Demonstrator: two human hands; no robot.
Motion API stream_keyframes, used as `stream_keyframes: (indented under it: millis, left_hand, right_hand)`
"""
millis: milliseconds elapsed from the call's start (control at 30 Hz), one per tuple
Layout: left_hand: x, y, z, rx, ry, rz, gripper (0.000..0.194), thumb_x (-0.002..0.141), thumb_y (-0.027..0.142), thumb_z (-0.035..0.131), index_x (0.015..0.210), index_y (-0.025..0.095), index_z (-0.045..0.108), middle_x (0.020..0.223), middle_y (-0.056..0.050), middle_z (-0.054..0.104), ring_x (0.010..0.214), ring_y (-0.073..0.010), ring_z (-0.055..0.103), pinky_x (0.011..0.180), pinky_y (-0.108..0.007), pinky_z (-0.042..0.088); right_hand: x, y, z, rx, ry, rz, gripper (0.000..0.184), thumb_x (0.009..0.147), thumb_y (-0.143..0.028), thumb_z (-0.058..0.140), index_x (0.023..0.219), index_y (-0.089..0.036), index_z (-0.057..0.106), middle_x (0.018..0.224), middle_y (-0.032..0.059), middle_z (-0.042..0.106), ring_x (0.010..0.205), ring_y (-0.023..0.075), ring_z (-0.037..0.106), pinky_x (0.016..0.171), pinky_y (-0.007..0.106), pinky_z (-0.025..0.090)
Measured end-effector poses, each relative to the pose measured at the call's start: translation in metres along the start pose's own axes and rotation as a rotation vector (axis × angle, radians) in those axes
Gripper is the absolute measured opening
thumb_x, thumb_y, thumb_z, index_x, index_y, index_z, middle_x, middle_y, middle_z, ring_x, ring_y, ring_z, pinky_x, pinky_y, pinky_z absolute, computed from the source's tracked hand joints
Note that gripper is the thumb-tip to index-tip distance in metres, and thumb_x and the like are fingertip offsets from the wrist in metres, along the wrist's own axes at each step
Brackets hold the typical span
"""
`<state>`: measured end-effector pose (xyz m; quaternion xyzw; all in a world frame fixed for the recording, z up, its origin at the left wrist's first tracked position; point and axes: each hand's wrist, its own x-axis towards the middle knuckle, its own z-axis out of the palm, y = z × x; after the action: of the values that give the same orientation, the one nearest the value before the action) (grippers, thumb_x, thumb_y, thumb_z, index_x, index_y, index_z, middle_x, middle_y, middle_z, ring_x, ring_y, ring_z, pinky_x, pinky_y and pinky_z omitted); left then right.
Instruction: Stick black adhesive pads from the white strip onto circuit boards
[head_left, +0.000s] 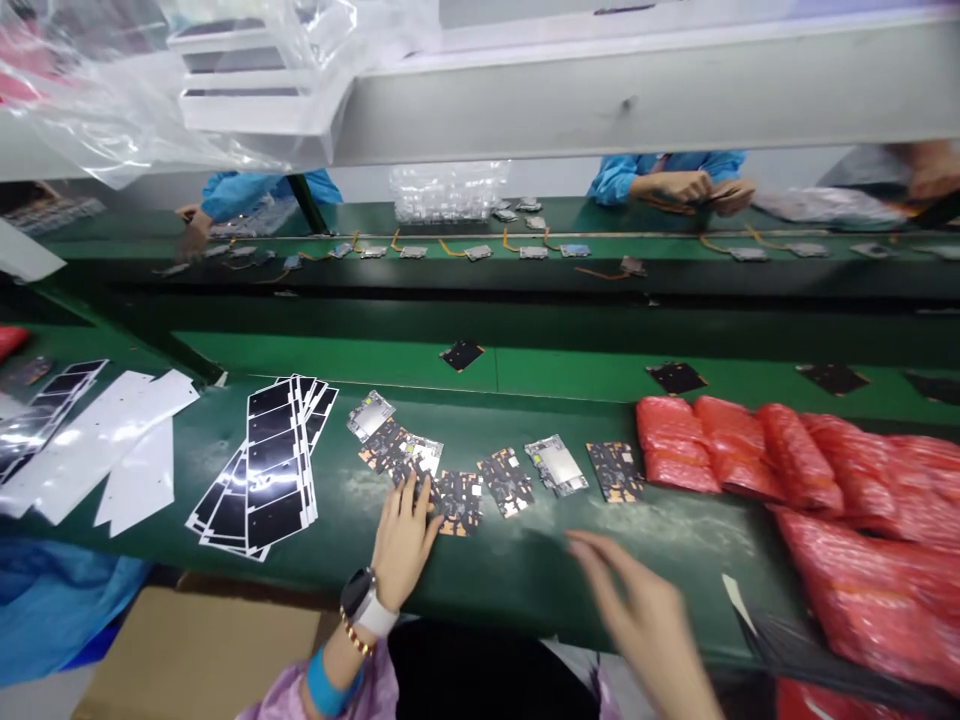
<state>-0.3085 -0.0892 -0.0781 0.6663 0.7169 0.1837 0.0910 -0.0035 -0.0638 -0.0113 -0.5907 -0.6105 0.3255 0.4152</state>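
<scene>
My left hand [405,535], with a watch and bracelets at the wrist, lies palm down with its fingers spread. Its fingertips touch a dark circuit board [386,446] cluster, partly hidden beneath them. Just right of the fingers lies another circuit board [459,503], then a further dark board [505,481]. A board with a silver shield [556,465] and a dark board [614,472] follow in the row. Over the bench's front half, my right hand [637,610] is slightly blurred, fingers extended and holding nothing, below and apart from these boards.
Red bubble-wrap packs [847,560] crowd the right side. Black-and-white adhesive sheets [277,460] and white sheets [142,450] lie left. Behind the green bench [525,580], a green belt [555,375] carries dark boards. Co-workers' hands [694,190] work across the line, below a grey shelf [637,95].
</scene>
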Motion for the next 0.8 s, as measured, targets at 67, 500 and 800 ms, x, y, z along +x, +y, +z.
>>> stream_keyframes:
  millis: [67, 500, 800]
  left_hand:
    - [-0.014, 0.001, 0.002, 0.037, 0.026, -0.01, 0.048, 0.101, 0.036, 0.048, 0.146, 0.019, 0.05, 0.148, -0.018, 0.054, 0.135, -0.0352, 0.052, 0.111, -0.056, 0.043]
    - [-0.042, -0.009, 0.006, 0.192, 0.278, -0.274, 0.069, 0.094, 0.059, 0.054, 0.146, 0.014, 0.046, 0.124, -0.019, 0.054, 0.11, -0.0343, 0.055, 0.093, -0.05, 0.048]
    - [-0.004, -0.004, 0.009, 0.217, 0.316, -0.417, 0.068, 0.096, 0.057, 0.048, 0.145, 0.01, 0.047, 0.123, -0.022, 0.052, 0.107, -0.0374, 0.052, 0.088, -0.053, 0.045]
  right_hand:
    - [0.017, -0.021, 0.065, -0.078, -0.4, -0.25, 0.027, 0.1, -0.036, 0.052, 0.111, -0.025, 0.074, 0.107, 0.0059, 0.077, 0.098, 0.0248, 0.073, 0.093, 0.038, 0.059]
    - [0.111, -0.045, 0.203, -0.441, -0.456, -0.281, 0.017, 0.089, -0.031, 0.072, 0.097, -0.021, 0.06, 0.077, -0.0004, 0.07, 0.07, 0.0203, 0.068, 0.066, 0.026, 0.049]
    - [0.08, -0.054, 0.207, -0.453, -0.348, -0.48, 0.032, 0.099, -0.014, 0.053, 0.129, -0.018, 0.064, 0.13, 0.0151, 0.07, 0.122, 0.0257, 0.066, 0.102, 0.035, 0.051]
